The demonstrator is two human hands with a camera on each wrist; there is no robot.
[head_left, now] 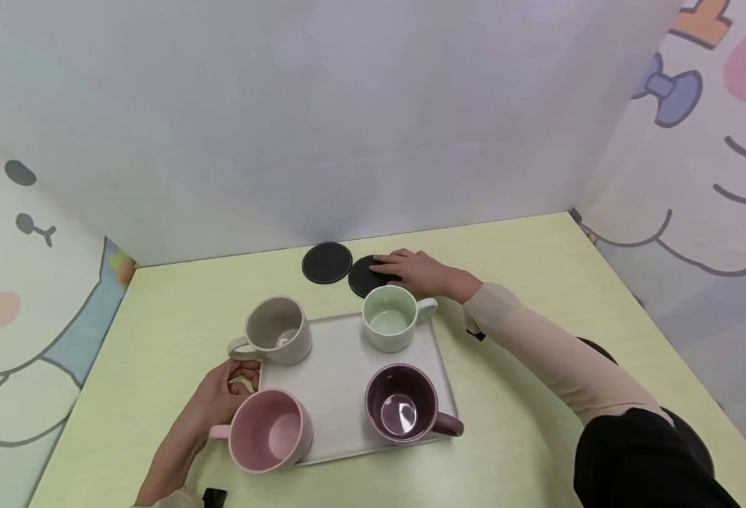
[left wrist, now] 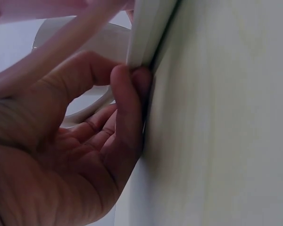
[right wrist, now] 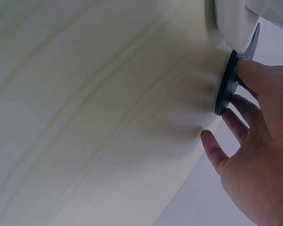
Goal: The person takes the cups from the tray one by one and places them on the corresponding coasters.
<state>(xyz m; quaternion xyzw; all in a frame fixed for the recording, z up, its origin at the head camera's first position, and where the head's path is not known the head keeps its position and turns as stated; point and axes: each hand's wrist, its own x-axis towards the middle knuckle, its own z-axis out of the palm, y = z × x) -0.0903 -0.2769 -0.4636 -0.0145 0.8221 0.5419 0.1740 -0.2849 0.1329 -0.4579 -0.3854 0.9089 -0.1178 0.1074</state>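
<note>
My left hand (head_left: 217, 396) pinches the left edge of a white rectangular tray (head_left: 341, 377), between a beige mug and a pink mug (head_left: 271, 432). In the left wrist view the thumb and a bent finger meet at the tray rim (left wrist: 153, 33). The beige mug (head_left: 278, 330) stands at the tray's back left, a pale green mug (head_left: 390, 321) at its back right and a dark purple mug (head_left: 403, 403) at its front right. Behind the tray, my right hand (head_left: 419, 274) touches a round black coaster (head_left: 363, 279) with spread, relaxed fingers.
A second black coaster (head_left: 326, 263) lies just left of the touched one, near the wall (head_left: 347, 127) behind the table. Pale wood-grain tabletop (head_left: 512, 247) surrounds the tray. The mug handles stick out past the tray's sides.
</note>
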